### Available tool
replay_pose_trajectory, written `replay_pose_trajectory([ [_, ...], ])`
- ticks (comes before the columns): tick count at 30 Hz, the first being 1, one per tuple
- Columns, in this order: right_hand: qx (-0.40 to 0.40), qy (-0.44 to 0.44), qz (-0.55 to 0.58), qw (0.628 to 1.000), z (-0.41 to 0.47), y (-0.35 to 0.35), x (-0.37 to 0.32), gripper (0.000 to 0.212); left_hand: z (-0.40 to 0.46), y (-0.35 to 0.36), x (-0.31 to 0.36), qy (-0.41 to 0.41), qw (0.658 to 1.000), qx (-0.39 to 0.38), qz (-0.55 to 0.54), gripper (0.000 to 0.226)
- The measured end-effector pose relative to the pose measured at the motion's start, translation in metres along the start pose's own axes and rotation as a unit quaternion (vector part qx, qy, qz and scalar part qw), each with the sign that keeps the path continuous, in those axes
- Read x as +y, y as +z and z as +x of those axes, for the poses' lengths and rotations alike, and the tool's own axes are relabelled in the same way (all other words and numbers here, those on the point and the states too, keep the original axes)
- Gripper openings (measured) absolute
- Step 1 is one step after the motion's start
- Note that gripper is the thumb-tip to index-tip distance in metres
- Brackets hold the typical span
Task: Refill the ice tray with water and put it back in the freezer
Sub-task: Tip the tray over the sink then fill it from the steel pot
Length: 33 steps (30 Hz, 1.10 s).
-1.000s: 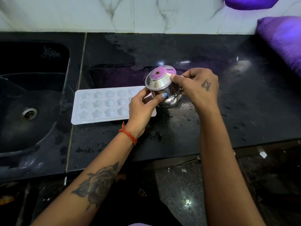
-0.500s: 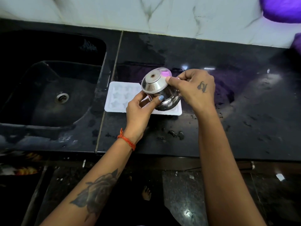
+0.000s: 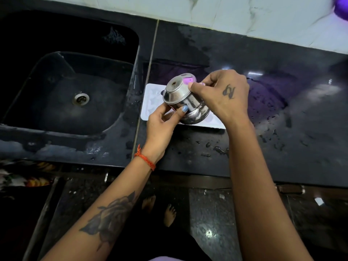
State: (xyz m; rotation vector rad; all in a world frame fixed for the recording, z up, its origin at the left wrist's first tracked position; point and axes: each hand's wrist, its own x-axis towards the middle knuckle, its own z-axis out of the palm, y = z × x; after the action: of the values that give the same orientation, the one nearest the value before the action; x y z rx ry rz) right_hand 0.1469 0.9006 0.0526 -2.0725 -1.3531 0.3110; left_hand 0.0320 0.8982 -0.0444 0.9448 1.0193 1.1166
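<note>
The tabletop (image 3: 263, 147) is wet near its front edge, and the sink (image 3: 56, 91) sits at its left end. The tray (image 3: 150, 102) lies flat just right of the sink, partly hidden. The pot (image 3: 185, 100) is tipped over it. The right hand (image 3: 224, 95) grips the pot's top, and the left hand (image 3: 162, 125) pinches its lower side. Tipped too fast, water could spill over the tray. Wet fingers could also let the pot slip.

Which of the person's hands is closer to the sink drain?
The left. The left hand grips the steel pot on the side facing the sink drain. The right hand holds the pot's far side, farther from the drain.
</note>
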Motion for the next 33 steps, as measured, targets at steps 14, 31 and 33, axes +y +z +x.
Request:
replay_pose_trajectory([
  [14, 0.002, 0.021, 0.028, 0.999, -0.002, 0.001, 0.0, 0.026, 0.004, -0.005, 0.003, -0.01, 1.0, -0.011, 0.01, 0.029],
  [31, 0.034, 0.037, 0.027, 0.998, -0.008, -0.017, 0.013, 0.026, 0.002, 0.013, 0.001, -0.016, 0.998, -0.051, 0.015, 0.047],
  [33, 0.034, 0.034, 0.02, 0.999, -0.009, -0.018, 0.013, 0.025, 0.001, 0.014, 0.0, -0.019, 0.998, -0.054, 0.014, 0.046],
])
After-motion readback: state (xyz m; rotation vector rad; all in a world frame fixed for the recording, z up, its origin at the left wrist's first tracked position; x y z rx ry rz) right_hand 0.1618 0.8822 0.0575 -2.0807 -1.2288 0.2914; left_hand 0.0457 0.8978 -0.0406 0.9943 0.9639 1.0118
